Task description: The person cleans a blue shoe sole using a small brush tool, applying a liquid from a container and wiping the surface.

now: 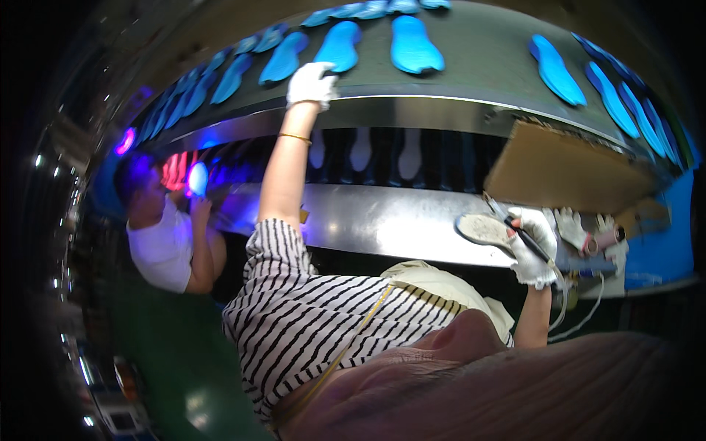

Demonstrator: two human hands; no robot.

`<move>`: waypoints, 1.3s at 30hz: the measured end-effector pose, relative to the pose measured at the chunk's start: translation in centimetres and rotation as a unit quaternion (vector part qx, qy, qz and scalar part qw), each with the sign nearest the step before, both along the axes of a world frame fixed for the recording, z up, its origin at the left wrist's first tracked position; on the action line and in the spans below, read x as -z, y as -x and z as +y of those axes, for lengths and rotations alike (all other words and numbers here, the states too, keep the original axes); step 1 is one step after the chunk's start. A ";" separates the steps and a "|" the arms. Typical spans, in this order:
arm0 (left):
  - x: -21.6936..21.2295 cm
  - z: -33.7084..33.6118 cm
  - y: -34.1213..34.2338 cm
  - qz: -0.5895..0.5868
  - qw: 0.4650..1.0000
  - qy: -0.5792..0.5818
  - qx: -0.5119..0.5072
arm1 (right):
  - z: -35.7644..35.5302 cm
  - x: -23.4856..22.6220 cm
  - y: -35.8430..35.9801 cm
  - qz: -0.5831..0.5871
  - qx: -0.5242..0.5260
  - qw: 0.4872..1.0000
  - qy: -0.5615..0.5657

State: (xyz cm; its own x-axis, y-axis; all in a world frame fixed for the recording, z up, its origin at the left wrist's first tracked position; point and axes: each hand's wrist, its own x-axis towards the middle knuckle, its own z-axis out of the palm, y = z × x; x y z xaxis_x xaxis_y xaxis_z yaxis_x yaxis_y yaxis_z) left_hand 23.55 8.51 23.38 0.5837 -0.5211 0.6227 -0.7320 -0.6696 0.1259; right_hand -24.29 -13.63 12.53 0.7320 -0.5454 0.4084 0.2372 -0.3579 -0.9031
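My left hand, in a white glove, reaches up to the front edge of the grey upper belt. Its fingers sit at the heel of a blue insole; I cannot tell whether they grip it. My right hand, also gloved in white, holds a dark-handled brush together with a pale grey sole at the right, in front of the shiny metal panel. The brush lies across the sole's near end.
Many blue insoles lie in a row along the upper belt. Pale sole shapes show in the dark lower level. A cardboard sheet sticks out at right, with gloves below. A person in a white shirt works at left.
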 end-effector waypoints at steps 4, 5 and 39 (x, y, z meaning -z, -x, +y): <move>0.1 -0.9 4.8 -0.176 0.981 0.025 0.080 | -0.4 -0.7 -1.4 -0.072 -0.050 0.992 0.089; -0.1 -0.7 6.2 -0.165 0.979 0.043 0.116 | -0.5 -0.5 -1.4 -0.074 -0.061 0.992 0.081; 11.0 -8.3 30.0 0.754 0.233 0.491 0.370 | 0.2 -2.8 -9.0 -0.065 -0.016 0.996 -0.061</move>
